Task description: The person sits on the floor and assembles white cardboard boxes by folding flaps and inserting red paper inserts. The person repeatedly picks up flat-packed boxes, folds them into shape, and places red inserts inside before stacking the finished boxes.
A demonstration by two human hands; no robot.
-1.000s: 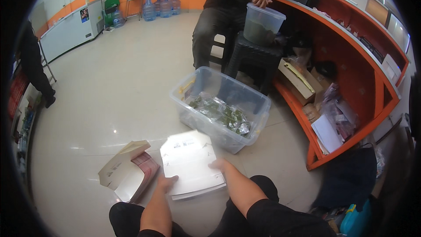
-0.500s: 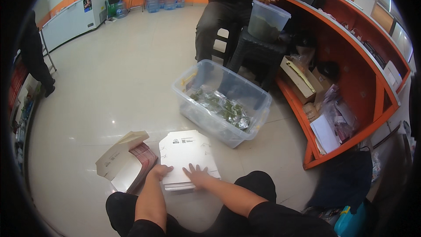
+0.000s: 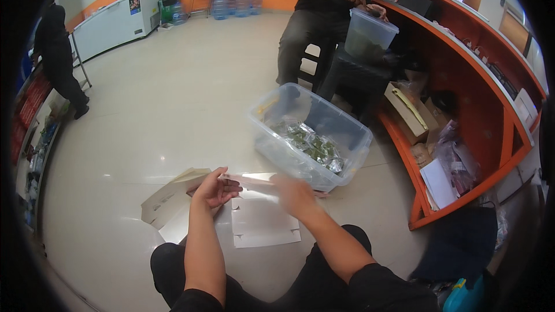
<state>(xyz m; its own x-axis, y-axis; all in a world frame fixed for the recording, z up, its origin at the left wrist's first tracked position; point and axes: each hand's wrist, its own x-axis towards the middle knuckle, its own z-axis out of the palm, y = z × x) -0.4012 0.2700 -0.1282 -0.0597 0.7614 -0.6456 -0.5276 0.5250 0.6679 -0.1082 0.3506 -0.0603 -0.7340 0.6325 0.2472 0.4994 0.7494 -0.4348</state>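
Note:
Between my hands a white cardboard sheet (image 3: 250, 179) is lifted off the floor and seen nearly edge-on. My left hand (image 3: 215, 189) has its thumb above the sheet's left edge and its fingers below. At the right end is my right hand (image 3: 296, 195), smeared by motion, its fingers unclear. Below them a white flat carton (image 3: 266, 222) with small cut slots lies on the floor. Left of it a partly folded carton (image 3: 167, 205) stands open, partly hidden behind my left hand and forearm.
Beyond my right hand stands a clear plastic bin (image 3: 272, 138) with small green-filled packets (image 3: 309, 143). Behind it a seated person holds a clear tub (image 3: 370, 34) on a black stool. An orange counter (image 3: 416, 196) with shelves runs along the right. Another person stands far left beside shelving.
Both hands have come off the flat stack, lifting and tilting a cardboard sheet. My right hand has moved up and right. The view has shifted slightly left.

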